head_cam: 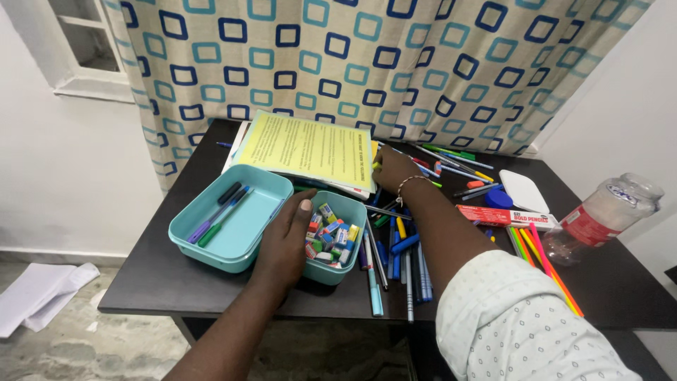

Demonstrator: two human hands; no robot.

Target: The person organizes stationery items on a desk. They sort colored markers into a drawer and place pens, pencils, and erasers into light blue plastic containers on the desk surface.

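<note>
Left hand (285, 243) lies flat and open between the two teal trays, thumb on the rim of the small tray of erasers (331, 238), palm against the larger tray (233, 219) holding a few pens. Right hand (393, 168) reaches to the far pile beside the yellow papers (310, 149); fingers curled over something there, grip unclear.

Risks: the right forearm crosses the loose pens (395, 257) and could sweep them; several already overhang the worktop's (155, 279) near edge. The plastic bottle (606, 215) sits close to the right edge.

Open room: bare worktop front-left only.
</note>
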